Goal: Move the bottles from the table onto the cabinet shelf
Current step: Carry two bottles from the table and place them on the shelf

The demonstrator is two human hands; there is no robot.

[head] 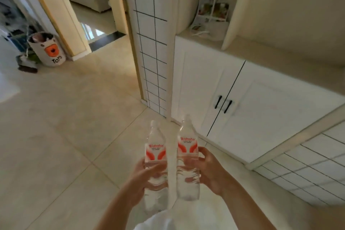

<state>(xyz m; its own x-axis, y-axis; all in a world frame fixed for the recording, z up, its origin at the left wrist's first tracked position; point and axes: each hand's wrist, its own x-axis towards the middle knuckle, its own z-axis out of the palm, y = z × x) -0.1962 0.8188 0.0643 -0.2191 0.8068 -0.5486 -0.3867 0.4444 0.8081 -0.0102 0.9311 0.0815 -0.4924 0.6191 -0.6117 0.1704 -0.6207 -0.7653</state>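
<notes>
Two clear water bottles with red-and-white labels stand upright side by side in front of me, above the floor. My left hand (139,179) grips the left bottle (155,155) around its lower body. My right hand (209,170) grips the right bottle (187,152) the same way. The white cabinet (242,89) stands ahead to the right, with two doors and black handles (223,104). Its open shelf surface (261,56) runs along the top, under an upper unit. The table is out of view.
A picture frame (212,8) and a white cable lie at the shelf's far end. A gridded white panel (149,43) stands left of the cabinet, another at lower right (308,170). A white bin with an orange print (48,50) sits by a doorway at far left. Beige tiled floor lies between.
</notes>
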